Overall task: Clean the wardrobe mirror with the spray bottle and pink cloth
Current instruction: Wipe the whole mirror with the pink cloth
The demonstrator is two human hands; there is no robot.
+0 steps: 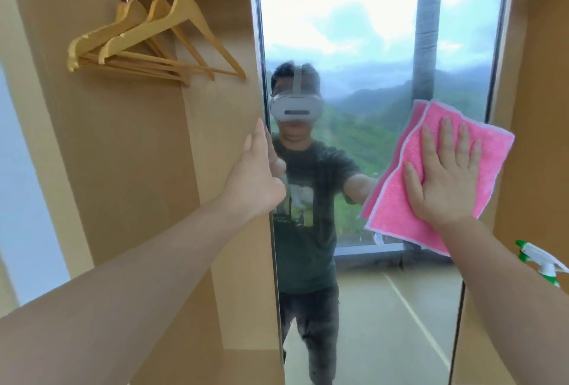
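Note:
The tall wardrobe mirror (354, 30) fills the middle of the view and reflects a window, green hills and a person. My right hand (446, 175) lies flat with straight, spread fingers on the pink cloth (400, 200), pressing it against the mirror's right side. My left hand (260, 169) grips the mirror door's left edge, thumb on the glass side and fingers behind the edge. The white and green spray bottle (542, 261) shows only its trigger head at the far right, partly behind my right forearm; nothing holds it.
The open wardrobe (123, 153) on the left has a rail with several wooden hangers (160, 33). A wooden panel (538, 92) borders the mirror on the right.

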